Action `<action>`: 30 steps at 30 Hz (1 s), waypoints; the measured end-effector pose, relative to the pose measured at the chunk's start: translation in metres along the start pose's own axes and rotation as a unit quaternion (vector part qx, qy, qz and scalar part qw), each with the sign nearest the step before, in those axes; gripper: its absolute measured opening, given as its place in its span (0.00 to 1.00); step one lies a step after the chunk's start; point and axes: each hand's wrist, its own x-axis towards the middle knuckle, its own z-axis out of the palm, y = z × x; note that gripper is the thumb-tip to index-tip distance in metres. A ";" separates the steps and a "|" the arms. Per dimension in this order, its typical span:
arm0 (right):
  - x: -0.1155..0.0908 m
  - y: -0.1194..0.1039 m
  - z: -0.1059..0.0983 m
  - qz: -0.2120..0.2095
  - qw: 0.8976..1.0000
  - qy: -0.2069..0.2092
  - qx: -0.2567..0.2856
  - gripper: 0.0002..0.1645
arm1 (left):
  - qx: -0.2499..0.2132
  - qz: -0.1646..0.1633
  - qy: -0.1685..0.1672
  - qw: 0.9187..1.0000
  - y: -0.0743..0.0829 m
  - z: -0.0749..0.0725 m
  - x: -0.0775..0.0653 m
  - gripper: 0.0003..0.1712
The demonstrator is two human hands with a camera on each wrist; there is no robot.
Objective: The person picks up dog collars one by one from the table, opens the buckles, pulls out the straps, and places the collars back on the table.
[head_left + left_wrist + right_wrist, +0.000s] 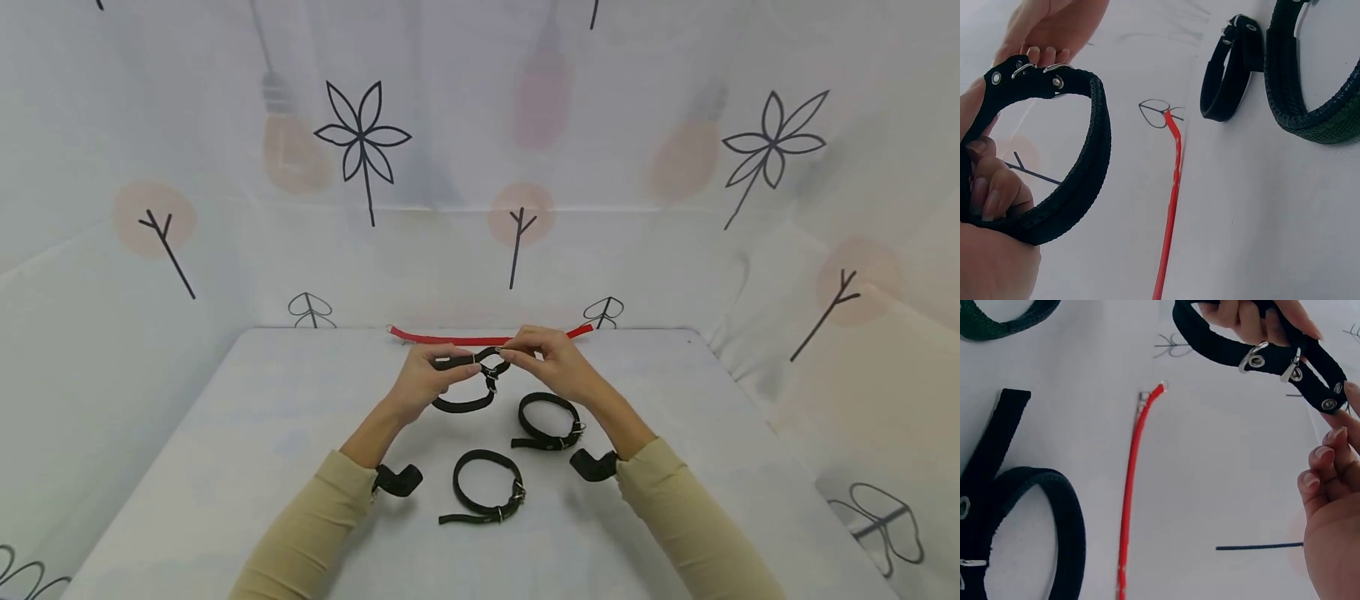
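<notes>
Both hands hold one black buckled collar (463, 407) above the far part of the table. My left hand (422, 382) grips its strap between thumb and fingers, and in the left wrist view some fingers curl inside the loop (1102, 156). At the strap's eyeleted end, my right hand (557, 363) pinches with thumb and forefinger. The right wrist view shows the metal buckle and the strap (1213, 349) folded back through it in a small bend. Part of the collar is hidden behind the left fingers.
Two more black collars lie buckled in loops on the white table: one (521, 414) below the right hand, another (456, 485) nearer the front. A red strap (450, 340) stretches along the far edge, partly behind the hands. Patterned cloth (442, 275) rises behind the table.
</notes>
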 end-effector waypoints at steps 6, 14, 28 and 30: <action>0.004 -0.030 0.002 -0.030 0.999 -0.017 -0.017 0.05 | 0.006 0.004 -0.018 1.000 0.002 0.003 0.000 0.13; 0.005 -0.034 -0.005 -0.019 0.999 0.042 0.015 0.05 | 0.004 0.003 0.007 1.000 0.004 -0.004 0.002 0.14; 0.002 -0.014 -0.005 0.054 0.991 0.100 0.067 0.09 | 0.015 -0.012 0.022 1.000 0.003 -0.006 0.001 0.14; 0.002 -0.004 -0.004 0.056 0.988 0.111 0.094 0.08 | 0.025 -0.007 0.024 0.999 0.001 -0.005 0.001 0.14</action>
